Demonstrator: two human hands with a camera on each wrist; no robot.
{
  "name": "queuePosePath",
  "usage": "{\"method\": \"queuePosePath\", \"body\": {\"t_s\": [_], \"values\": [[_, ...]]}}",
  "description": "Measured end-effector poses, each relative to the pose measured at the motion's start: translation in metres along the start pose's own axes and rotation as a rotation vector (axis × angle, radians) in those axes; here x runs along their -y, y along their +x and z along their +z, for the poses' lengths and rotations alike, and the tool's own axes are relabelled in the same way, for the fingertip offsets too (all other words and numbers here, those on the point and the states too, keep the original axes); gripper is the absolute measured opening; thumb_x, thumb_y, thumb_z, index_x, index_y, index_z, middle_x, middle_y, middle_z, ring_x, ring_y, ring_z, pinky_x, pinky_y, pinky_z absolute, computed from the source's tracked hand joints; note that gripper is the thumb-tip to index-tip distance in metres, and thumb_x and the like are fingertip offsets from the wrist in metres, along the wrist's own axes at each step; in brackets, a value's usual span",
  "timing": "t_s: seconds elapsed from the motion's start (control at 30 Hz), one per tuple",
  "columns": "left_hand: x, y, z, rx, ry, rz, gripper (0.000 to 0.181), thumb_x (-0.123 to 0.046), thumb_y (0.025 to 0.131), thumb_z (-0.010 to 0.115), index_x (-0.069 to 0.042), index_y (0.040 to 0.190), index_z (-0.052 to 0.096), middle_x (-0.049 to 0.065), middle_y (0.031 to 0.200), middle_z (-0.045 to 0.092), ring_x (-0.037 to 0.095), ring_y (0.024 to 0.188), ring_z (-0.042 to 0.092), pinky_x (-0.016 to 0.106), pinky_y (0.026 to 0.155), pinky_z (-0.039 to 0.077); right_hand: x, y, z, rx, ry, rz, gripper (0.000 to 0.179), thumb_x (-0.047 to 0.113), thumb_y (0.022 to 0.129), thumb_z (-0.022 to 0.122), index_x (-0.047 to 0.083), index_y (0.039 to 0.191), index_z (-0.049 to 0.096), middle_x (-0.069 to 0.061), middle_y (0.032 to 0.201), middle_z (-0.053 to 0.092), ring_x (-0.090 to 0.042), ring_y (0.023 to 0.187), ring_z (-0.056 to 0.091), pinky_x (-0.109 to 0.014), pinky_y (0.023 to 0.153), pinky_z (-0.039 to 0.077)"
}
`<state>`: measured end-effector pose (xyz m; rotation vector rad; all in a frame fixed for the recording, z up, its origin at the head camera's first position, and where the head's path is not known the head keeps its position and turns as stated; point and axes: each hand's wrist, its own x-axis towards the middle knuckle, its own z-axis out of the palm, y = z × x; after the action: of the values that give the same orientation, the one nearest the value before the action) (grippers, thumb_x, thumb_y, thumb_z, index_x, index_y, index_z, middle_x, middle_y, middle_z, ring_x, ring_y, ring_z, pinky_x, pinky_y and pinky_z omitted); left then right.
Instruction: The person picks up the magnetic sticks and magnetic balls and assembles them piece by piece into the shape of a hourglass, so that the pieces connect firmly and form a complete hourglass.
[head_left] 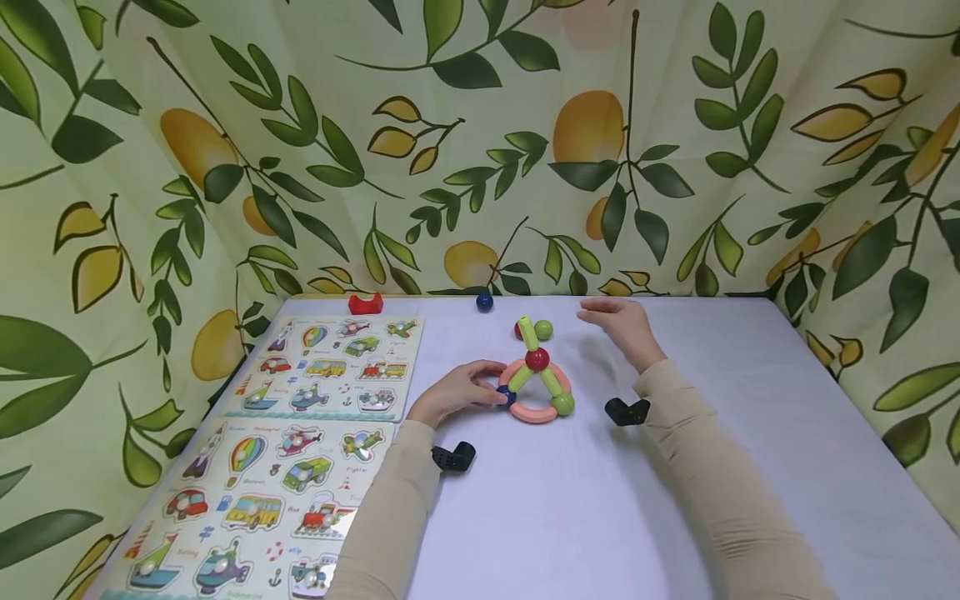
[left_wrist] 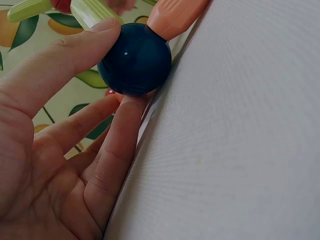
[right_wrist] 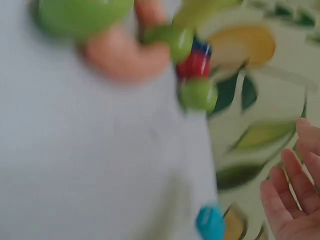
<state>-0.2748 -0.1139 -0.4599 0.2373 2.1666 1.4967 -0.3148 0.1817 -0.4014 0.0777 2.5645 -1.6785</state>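
My left hand (head_left: 459, 392) pinches the dark blue ball (left_wrist: 135, 59) at the left of a toy built of rods and balls. That toy has a salmon-pink ring of curved rods (head_left: 534, 413), a green ball (head_left: 563, 404) at its right, and straight light-green rods (head_left: 551, 382) meeting at a raised red ball (head_left: 537, 359). One more light-green rod (head_left: 528, 334) points up from the red ball. My right hand (head_left: 621, 327) is off to the right of the toy, fingers loosely extended, holding nothing. Behind the toy lie a loose green ball (head_left: 543, 330) and a partly hidden red ball (head_left: 517, 330).
A dark blue ball (head_left: 484, 302) and a red curved block (head_left: 365, 305) lie by the table's back edge. A turquoise piece (right_wrist: 210, 222) shows in the right wrist view. Two picture puzzle boards (head_left: 322, 425) cover the left side. A leaf-patterned curtain (head_left: 480, 150) hangs behind.
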Motion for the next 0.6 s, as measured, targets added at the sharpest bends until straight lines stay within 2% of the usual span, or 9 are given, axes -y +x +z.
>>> {"method": "queuePosePath", "body": {"t_s": [0.1, 0.23, 0.47, 0.6], "values": [[0.0, 0.0, 0.001, -0.001, 0.001, -0.009, 0.066, -0.018, 0.081, 0.082, -0.017, 0.141, 0.055, 0.002, 0.09, 0.069, 0.012, 0.08, 0.063, 0.023, 0.078, 0.052, -0.02, 0.012, -0.019, -0.037, -0.039, 0.037, 0.05, 0.03, 0.096, 0.065, 0.006, 0.138, 0.057, -0.016, 0.147, 0.052, -0.035, 0.14, 0.041, -0.053, 0.118, 0.032], [-0.001, -0.001, 0.0, -0.006, 0.001, -0.014, 0.065, -0.017, 0.081, 0.082, -0.017, 0.141, 0.055, 0.002, 0.09, 0.07, 0.011, 0.079, 0.063, 0.023, 0.078, 0.052, -0.038, 0.02, -0.032, -0.042, -0.071, 0.059, 0.049, 0.022, 0.095, 0.064, 0.005, 0.14, 0.055, -0.016, 0.155, 0.042, -0.038, 0.149, 0.027, -0.057, 0.121, 0.025], [-0.003, 0.0, -0.001, -0.006, 0.003, -0.002, 0.065, -0.017, 0.081, 0.082, -0.017, 0.14, 0.056, 0.002, 0.089, 0.07, 0.011, 0.078, 0.063, 0.022, 0.076, 0.052, -0.053, 0.027, -0.037, -0.017, -0.041, 0.084, 0.054, 0.014, 0.092, 0.066, 0.001, 0.143, 0.05, -0.019, 0.159, 0.035, -0.04, 0.152, 0.018, -0.057, 0.124, 0.018], [-0.002, 0.001, -0.001, -0.005, 0.003, -0.003, 0.065, -0.017, 0.08, 0.082, -0.017, 0.14, 0.056, 0.002, 0.089, 0.069, 0.011, 0.078, 0.062, 0.022, 0.076, 0.052, -0.056, 0.032, -0.038, 0.003, -0.061, 0.096, 0.057, 0.012, 0.09, 0.067, 0.002, 0.144, 0.05, -0.019, 0.162, 0.028, -0.041, 0.153, 0.011, -0.057, 0.125, 0.012]]}}
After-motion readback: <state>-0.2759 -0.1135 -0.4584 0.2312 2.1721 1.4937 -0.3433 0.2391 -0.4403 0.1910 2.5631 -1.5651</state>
